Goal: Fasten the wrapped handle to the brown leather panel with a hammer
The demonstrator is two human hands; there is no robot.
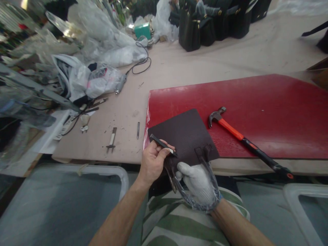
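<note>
A thin tool (162,144) is pinched in the left hand (153,160); the gloved right hand (198,182) is closed on the leather panel's (183,135) handle (176,176). Panel should be kept flat on the red board (256,109).

Single head-mounted view, looking forward and steeply down from above the person's lap. Close range: both forearms enter from the bottom edge, left hand (153,160) and gloved right hand (198,182) sit low centre. Red board (256,112) fills the middle right; the workbench (128,112) runs away toward cluttered bags at top. Wide lens, edges bent. No second view to overlap.
</note>
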